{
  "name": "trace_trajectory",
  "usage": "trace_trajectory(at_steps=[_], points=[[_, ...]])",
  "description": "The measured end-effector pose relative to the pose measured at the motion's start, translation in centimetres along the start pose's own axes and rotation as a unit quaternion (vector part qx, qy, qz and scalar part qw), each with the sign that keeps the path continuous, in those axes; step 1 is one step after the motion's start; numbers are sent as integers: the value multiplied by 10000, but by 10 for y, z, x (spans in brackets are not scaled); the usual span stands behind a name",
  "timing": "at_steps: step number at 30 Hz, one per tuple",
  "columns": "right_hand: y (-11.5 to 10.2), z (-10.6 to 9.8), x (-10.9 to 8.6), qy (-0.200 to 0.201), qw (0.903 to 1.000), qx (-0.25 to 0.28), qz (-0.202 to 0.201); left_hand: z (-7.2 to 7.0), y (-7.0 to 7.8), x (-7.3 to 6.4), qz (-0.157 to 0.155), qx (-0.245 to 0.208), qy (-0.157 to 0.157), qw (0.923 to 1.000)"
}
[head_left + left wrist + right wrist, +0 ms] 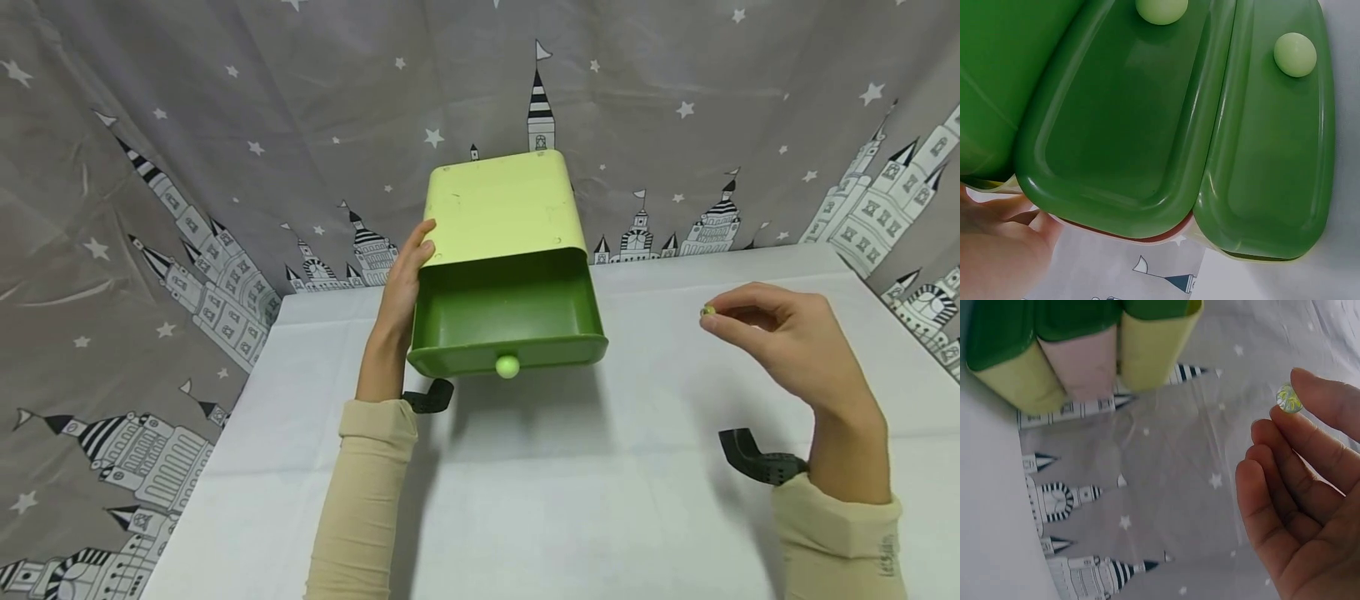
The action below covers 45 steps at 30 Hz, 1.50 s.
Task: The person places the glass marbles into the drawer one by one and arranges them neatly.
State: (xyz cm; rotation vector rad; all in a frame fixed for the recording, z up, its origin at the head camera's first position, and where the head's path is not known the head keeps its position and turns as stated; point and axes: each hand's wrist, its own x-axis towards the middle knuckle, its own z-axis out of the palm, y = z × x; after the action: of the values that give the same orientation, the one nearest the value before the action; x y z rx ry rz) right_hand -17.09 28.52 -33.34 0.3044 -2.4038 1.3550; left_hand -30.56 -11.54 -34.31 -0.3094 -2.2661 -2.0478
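A small drawer cabinet (506, 204) with a pale yellow top stands on the table. Its green top drawer (510, 357) is pulled out, with a light green round knob (507, 367) on its front. The left hand (401, 292) rests against the cabinet's left side, fingertips at the upper edge. In the left wrist view, two lower drawers with green fronts (1122, 119) are closed. Out to the right of the cabinet, the right hand (787, 342) pinches a marble (1288, 399) between thumb and forefinger, above the table. The marble looks clear with yellow-green swirls.
A white cloth covers the table (525, 517). Behind and at both sides hangs a grey curtain (337, 100) printed with castles and stars. Black camera mounts (761, 458) are worn at both wrists.
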Motion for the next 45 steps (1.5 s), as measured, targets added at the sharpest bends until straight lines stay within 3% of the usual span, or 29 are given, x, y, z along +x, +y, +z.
trace_trajectory(at_steps=[8,20,32,45], points=[[-23,34,3,28,9978,213,-624,0,-1,-1,3,61,4,10000],[-53,95,-2,748,9841,1183,-1097,0,-4,0,56,238,50,9997],[-58,110,-1,1378,9689,1697,-1162,0,-4,0,61,247,37,9997],[-56,122,-3,1165,9794,1189,-1145,0,-2,-1,25,100,-1,9999]])
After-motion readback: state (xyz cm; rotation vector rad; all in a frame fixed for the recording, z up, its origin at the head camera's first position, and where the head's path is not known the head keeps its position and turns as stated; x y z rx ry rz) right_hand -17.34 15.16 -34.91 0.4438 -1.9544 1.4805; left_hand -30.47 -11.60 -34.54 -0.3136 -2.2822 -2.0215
